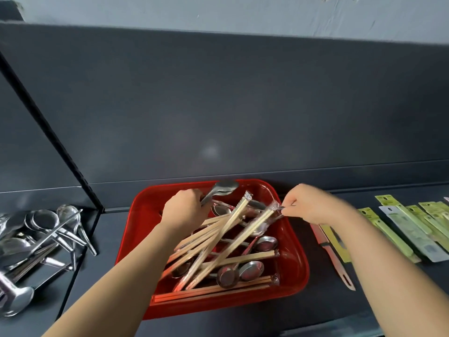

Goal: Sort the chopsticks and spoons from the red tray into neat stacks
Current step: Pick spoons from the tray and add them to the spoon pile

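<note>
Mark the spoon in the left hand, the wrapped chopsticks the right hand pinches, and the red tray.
spoon (226,187), head view, its bowl.
wrapped chopsticks (261,219), head view, sticks near the pinched end.
red tray (295,261), head view, right inner wall.

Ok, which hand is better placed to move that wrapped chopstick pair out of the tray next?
Right hand: its fingers pinch the wrapper end of the chopstick pair, and the packets lie on its side. The left hand holds a spoon.
</note>
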Motion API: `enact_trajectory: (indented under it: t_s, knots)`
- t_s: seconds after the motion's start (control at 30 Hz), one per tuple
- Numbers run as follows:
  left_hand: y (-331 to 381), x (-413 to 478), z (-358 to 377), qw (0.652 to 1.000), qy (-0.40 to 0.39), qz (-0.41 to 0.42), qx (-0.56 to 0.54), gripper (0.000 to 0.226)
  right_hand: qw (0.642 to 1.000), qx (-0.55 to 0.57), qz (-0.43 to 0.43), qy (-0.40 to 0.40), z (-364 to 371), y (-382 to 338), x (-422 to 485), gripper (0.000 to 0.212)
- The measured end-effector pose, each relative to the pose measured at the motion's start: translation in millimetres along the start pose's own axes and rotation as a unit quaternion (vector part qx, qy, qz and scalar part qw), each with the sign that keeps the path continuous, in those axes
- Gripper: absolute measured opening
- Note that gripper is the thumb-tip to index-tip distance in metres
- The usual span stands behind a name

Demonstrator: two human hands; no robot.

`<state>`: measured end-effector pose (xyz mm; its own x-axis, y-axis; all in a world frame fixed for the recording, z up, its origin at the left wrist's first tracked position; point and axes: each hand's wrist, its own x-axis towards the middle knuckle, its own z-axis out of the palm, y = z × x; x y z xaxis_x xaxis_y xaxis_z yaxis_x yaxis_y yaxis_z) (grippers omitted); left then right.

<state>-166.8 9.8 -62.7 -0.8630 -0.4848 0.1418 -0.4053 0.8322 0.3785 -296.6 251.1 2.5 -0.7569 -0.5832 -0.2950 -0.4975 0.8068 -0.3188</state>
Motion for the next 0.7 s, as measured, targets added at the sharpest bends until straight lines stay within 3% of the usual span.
enact_trajectory:
  t_s: [0.1,0.17,0.33,0.53,0.7]
  knots:
    - [0,4,3,0.999,0.042,-0.008,-0.031,0.038,0.998,0.049,0.014,0.046,-13,10,-9,0.027]
    - [0,8,6,0.997,0.054,0.016,-0.044,0.028,0.990,0.104,0.020,0.091,-19,12,-16,0.029]
    - [5,18,24,0.999,0.019,0.050,0.012,0.010,0.969,0.195,0.047,0.143,-23,12,-25,0.021]
    - [-1,20,39,0.994,-0.069,0.033,0.084,0.016,0.975,0.201,0.058,0.081,-9,12,-30,0.025]
    - [-9,15,15,0.992,-0.123,0.022,-0.001,0.019,0.981,0.176,0.066,0.044,6,9,-25,0.027]
